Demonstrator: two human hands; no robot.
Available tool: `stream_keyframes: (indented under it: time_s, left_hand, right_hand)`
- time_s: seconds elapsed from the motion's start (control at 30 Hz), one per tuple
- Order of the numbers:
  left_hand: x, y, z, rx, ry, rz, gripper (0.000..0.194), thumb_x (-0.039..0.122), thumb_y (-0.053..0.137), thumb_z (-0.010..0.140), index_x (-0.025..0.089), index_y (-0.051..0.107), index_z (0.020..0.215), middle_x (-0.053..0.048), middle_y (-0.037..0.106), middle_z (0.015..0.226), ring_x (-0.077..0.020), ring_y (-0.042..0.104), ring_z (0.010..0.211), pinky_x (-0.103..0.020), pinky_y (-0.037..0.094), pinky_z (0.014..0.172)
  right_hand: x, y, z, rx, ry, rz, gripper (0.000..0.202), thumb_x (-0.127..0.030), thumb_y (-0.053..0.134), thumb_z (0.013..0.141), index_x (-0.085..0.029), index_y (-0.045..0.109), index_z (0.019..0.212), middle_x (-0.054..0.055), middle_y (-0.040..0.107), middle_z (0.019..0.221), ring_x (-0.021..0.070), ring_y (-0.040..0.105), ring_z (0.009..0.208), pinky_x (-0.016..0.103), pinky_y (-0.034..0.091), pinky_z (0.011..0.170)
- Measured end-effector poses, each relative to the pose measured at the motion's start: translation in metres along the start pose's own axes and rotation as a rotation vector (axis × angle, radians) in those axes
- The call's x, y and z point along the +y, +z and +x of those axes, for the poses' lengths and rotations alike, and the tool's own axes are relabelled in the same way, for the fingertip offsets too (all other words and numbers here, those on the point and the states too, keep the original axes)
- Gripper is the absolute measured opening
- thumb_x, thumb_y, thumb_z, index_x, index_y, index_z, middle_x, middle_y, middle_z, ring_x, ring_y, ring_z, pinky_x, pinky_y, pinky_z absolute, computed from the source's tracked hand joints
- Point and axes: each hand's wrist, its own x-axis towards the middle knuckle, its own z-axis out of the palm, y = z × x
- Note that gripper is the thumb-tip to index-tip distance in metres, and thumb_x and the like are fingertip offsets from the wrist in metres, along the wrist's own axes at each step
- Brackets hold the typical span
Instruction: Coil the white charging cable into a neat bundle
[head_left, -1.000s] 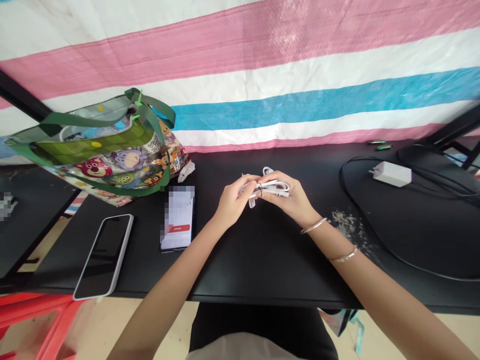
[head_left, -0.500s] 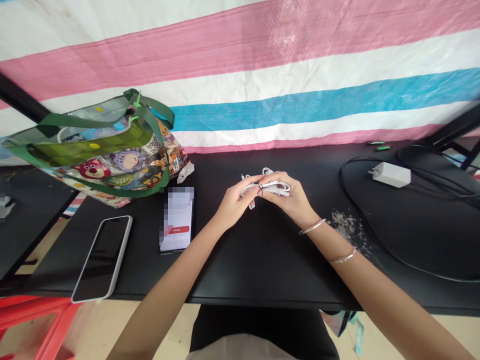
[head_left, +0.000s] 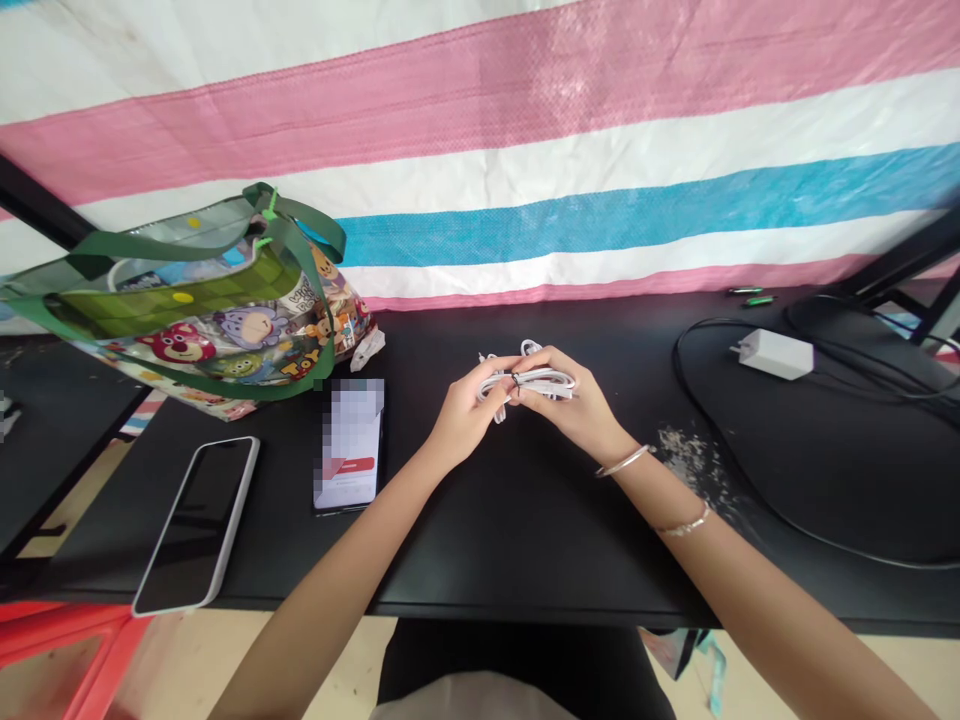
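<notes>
Between my two hands is a coiled white cable (head_left: 546,381), bundled with a thin black tie (head_left: 515,379) at its middle. My left hand (head_left: 463,415) grips the left end of the bundle, thumb pressed near the tie. On the other side my right hand (head_left: 581,405) has its fingers wrapped round the right part, its fingertips meeting those of the left at the tie. Loose cable ends poke out beyond and below the fingers. The bundle is held just above the black table (head_left: 480,540); whether it touches the surface I cannot tell.
Left of my hands lie a phone with a lit screen (head_left: 349,450) and a dark-screened phone (head_left: 199,525) near the front edge. Behind them stands a cartoon-print bag (head_left: 247,330) beside a crumpled tissue (head_left: 368,350). To the right are a white charger (head_left: 776,354) and black cable (head_left: 720,440).
The view has shifted slightly. Both hands keep hold of the white cable, and their fingertips have moved a little at the black tie.
</notes>
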Motion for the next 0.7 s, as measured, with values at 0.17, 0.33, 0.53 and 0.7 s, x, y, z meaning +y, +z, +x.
stream_keyframes:
  time_s: [0.17,0.33,0.53,0.7]
  left_hand:
    - [0.0029,0.0,-0.0002,-0.017,-0.065,-0.047,0.027,0.027,0.052,0.085,0.015,0.064,0.106,-0.005,0.07,0.093,-0.0116,0.065,0.071,-0.02,0.05,0.062]
    - [0.0066,-0.0016,-0.0005,-0.031,-0.145,-0.047,0.021,0.027,0.053,0.083,0.015,0.065,0.095,-0.003,0.069,0.083,-0.0119,0.066,0.067,-0.02,0.051,0.062]
    - [0.0087,-0.0043,0.0001,-0.07,-0.153,-0.041,0.021,0.028,0.055,0.082,0.016,0.067,0.093,-0.002,0.067,0.079,-0.0131,0.064,0.07,-0.021,0.049,0.064]
    - [0.0078,-0.0055,0.0005,-0.09,-0.108,-0.017,0.021,0.03,0.053,0.083,0.016,0.066,0.091,-0.001,0.063,0.076,-0.0114,0.056,0.066,-0.022,0.045,0.064]
  right_hand:
    - [-0.0027,0.0007,-0.0005,-0.012,0.001,0.006,0.033,-0.051,0.071,0.072,-0.023,0.058,0.081,-0.001,0.062,0.071,0.0158,0.062,0.064,0.032,0.052,0.065]
    - [-0.0011,0.001,-0.0004,0.059,-0.079,-0.119,0.026,-0.048,0.07,0.073,-0.023,0.061,0.078,0.0,0.064,0.072,0.0172,0.06,0.068,0.035,0.05,0.071]
    - [-0.0014,0.0008,0.0005,0.087,-0.163,-0.19,0.026,-0.049,0.069,0.075,-0.024,0.064,0.075,0.002,0.062,0.073,0.0185,0.058,0.073,0.036,0.05,0.071]
    - [-0.0013,0.0027,0.0006,0.122,-0.177,-0.189,0.027,-0.051,0.07,0.073,-0.025,0.065,0.073,0.003,0.059,0.077,0.0199,0.06,0.081,0.037,0.052,0.076]
